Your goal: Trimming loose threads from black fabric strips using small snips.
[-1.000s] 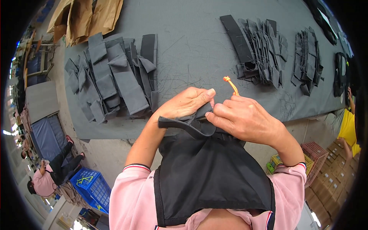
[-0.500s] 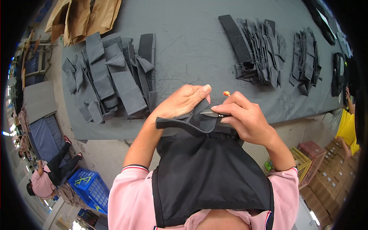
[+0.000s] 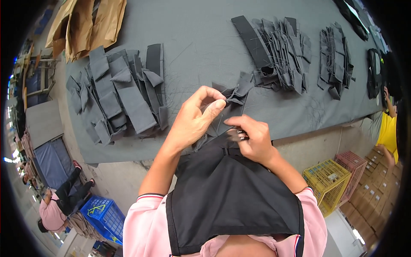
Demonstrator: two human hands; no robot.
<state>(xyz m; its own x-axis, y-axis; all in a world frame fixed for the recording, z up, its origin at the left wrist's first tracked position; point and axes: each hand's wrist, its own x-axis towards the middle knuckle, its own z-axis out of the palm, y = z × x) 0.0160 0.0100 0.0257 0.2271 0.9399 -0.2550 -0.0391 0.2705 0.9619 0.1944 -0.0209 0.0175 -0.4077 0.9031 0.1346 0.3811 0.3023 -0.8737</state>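
My left hand [image 3: 191, 124] pinches a dark grey fabric strip [image 3: 238, 91] between thumb and fingertips, above the table's near edge. The strip's folded end spreads beyond the fingers, and more grey cloth hangs below the hand. Close by on the right, my right hand [image 3: 256, 138] is curled around small thread snips [image 3: 243, 137]. Only a black part of the snips shows, and the fingers around them are blurred by motion. A heap of folded grey strips [image 3: 113, 105] lies to the left of my hands, and a tight row of strips [image 3: 282, 60] to the right.
Another bundle of strips [image 3: 336, 60] lies farther right on the grey table [image 3: 201, 38], which is strewn with loose threads. Brown paper [image 3: 98, 25] stands at the far left. Below the table are a yellow crate [image 3: 327, 180] and a blue crate [image 3: 102, 216]. Two other people are nearby.
My left hand has turned and now grips the strip at a different place, its folded end pointing away. My right hand has moved down and left; the snips' blade no longer shows clearly.
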